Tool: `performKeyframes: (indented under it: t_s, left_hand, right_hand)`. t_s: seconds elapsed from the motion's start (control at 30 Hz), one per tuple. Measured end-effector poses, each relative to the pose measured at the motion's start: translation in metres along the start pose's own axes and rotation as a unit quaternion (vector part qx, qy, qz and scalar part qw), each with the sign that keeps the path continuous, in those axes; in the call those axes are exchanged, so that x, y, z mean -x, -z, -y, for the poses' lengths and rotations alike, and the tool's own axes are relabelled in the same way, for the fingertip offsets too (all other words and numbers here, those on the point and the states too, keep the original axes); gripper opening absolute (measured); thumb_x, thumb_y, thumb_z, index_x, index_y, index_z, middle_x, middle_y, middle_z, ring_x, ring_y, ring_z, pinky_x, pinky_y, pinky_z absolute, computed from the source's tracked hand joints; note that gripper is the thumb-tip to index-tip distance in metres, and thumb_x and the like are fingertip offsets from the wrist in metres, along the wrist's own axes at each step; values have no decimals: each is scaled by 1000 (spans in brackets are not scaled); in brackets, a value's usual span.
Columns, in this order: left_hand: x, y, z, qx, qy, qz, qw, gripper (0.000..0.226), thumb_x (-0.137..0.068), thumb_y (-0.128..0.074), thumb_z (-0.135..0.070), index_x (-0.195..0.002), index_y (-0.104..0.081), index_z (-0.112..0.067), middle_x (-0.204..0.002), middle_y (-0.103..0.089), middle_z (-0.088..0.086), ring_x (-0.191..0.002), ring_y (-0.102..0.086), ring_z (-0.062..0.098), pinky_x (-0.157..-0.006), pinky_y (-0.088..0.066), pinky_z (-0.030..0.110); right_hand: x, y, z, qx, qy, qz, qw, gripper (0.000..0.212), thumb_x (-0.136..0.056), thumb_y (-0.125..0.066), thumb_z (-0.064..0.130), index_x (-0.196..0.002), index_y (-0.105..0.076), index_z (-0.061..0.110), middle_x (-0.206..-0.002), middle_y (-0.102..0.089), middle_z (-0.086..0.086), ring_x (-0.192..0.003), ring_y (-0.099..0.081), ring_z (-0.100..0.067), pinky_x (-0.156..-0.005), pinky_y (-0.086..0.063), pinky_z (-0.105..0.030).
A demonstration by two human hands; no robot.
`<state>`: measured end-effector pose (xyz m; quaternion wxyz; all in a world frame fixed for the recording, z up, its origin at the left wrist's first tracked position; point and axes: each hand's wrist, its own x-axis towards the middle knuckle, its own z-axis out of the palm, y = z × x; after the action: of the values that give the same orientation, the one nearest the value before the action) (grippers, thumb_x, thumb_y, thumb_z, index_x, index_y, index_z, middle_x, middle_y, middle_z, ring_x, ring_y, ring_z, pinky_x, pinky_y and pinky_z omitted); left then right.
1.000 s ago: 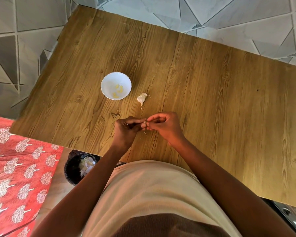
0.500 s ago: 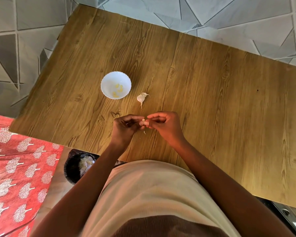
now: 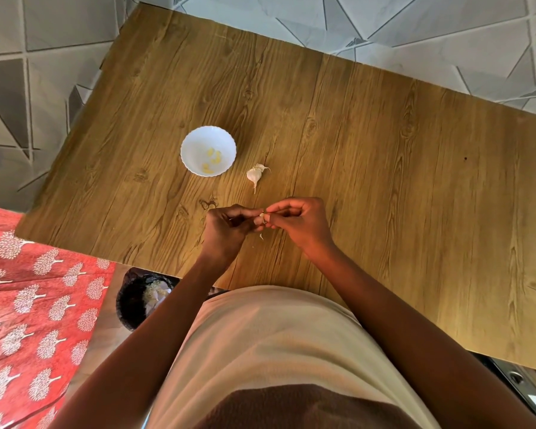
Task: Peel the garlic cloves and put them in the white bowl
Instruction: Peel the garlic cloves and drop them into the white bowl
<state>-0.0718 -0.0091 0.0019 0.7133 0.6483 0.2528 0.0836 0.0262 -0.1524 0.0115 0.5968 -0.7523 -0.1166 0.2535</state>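
A small garlic clove (image 3: 262, 217) is pinched between the fingertips of my left hand (image 3: 226, 232) and my right hand (image 3: 300, 222), just above the wooden table (image 3: 384, 181). A scrap of pale skin (image 3: 261, 236) lies on the table under my hands. Farther back sits the remaining piece of the garlic bulb (image 3: 254, 174), with papery skin and a thin stem. Left of it stands the white bowl (image 3: 195, 140), holding several peeled yellowish cloves (image 3: 212, 159).
A black bin (image 3: 136, 300) with garlic skins inside stands on the floor below the table's near edge, at my left. A red patterned cloth (image 3: 28, 305) covers the lower left. Tiled floor surrounds the table's far side.
Both hands stay together on the clove with only slight finger movement. The bulb and the bowl have not moved.
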Motion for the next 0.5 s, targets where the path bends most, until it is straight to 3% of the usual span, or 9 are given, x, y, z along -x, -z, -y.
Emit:
performKeyframes:
  t_s: [0.3, 0.5]
  left_hand:
    - [-1, -1, 1, 3, 2, -6, 1000, 17, -86, -77, 2, -103, -77, 5, -91, -80, 11, -83, -77, 23, -78, -63, 30]
    - [-1, -1, 4, 89, 59, -1, 994, 19, -88, -73, 9, -105, -76, 1, -96, -79, 13, -90, -75, 25, -81, -61, 33]
  right_hand:
    - [3, -3, 1, -12, -14, -20, 1000, 18, -75, -87, 2, -91, -78, 3, -81, -78, -7, -75, -76, -26, -74, -64, -44]
    - [2, -1, 5, -70, -53, -19, 996, 19, -77, -84, -3, -94, -76, -3, -79, -76, -15, -68, -74, -23, -68, -61, -32]
